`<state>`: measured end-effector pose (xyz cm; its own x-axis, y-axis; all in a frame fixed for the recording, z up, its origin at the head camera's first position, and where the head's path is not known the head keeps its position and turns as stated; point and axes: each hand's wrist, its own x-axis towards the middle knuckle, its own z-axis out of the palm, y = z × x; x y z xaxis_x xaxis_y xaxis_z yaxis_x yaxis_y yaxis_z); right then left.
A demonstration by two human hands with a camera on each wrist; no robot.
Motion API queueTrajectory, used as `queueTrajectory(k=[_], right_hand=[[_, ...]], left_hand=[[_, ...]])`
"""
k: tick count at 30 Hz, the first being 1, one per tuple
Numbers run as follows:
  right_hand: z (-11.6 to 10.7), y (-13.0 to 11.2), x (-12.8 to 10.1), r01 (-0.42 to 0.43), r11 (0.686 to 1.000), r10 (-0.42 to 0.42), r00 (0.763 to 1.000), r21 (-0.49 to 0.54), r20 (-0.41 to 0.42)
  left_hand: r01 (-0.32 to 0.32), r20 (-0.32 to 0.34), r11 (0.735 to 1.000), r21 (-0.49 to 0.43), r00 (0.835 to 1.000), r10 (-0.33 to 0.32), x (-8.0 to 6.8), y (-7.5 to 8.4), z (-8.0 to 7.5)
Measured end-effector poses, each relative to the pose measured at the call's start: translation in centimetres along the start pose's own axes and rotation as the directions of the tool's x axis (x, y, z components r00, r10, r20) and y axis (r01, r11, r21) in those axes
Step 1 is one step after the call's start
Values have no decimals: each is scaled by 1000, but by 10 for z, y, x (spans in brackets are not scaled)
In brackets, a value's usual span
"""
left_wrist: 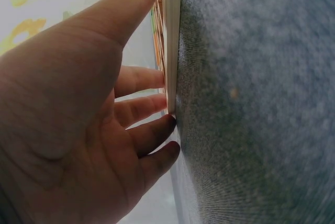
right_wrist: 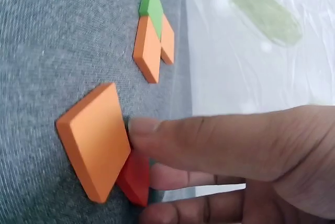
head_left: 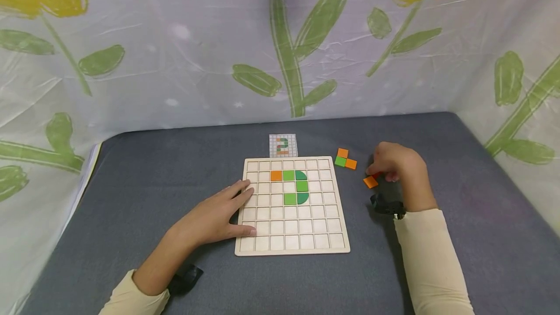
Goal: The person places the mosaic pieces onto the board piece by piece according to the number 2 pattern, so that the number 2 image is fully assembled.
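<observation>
Right wrist view shows my right hand (right_wrist: 235, 161) with the thumb tip laid against the edge of an orange square tile (right_wrist: 94, 140), which is tipped up off the grey cloth (right_wrist: 52, 35); a red tile (right_wrist: 135, 179) sits half under it, against my other fingers. I cannot tell whether those fingers truly pinch the red one or only rest on it. In the head view the orange tile (head_left: 370, 182) lies just beside the right edge of the wooden grid board (head_left: 292, 249), well toward the right side of the cloth, with my right hand (head_left: 395, 169) curled over it.

I judge the tile light, stiff and thin, with smooth painted faces that could slip from a flat pinch. Its square edges are the place to take it: thumb on one edge, a fingertip on the opposite edge, now that one side is lifted clear of the cloth.

A small cluster of two orange tiles and a green one (head_left: 345, 159) lies nearer the far right corner of the board. A pattern card (head_left: 283, 145) sits at the board's far edge.

My left hand (head_left: 223, 213) lies flat and spread on the board's left edge, fingers straight, steadying it.
</observation>
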<state>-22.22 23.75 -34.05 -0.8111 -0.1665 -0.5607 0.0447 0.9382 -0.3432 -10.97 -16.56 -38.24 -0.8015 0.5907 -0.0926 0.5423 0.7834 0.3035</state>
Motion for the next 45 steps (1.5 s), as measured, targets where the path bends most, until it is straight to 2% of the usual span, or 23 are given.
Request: queueTrajectory(k=[7, 14, 23, 28, 39, 45], right_hand=[[2, -7, 4, 94, 996, -94, 993, -2, -69], [3, -8, 5, 84, 996, -86, 989, -20, -118], [6, -7, 7, 67, 997, -65, 993, 23, -94], [6, -6, 6, 86, 996, -83, 992, 27, -90], [3, -5, 6, 217, 972, -206, 972, 89, -118], [3, -9, 5, 266, 960, -253, 957, 83, -143]], left_hand=[[6, 4, 1000, -6, 1000, -6, 0, 0, 1], [9, 0, 1000, -8, 1000, -9, 1, -1, 3], [13, 11, 1000, -10, 1000, -13, 0, -1, 2], [25, 7, 1000, -13, 1000, -25, -1, 0, 2], [25, 3, 1000, -15, 1000, -24, -1, -1, 2], [20, 3, 1000, -6, 1000, -20, -1, -1, 2]])
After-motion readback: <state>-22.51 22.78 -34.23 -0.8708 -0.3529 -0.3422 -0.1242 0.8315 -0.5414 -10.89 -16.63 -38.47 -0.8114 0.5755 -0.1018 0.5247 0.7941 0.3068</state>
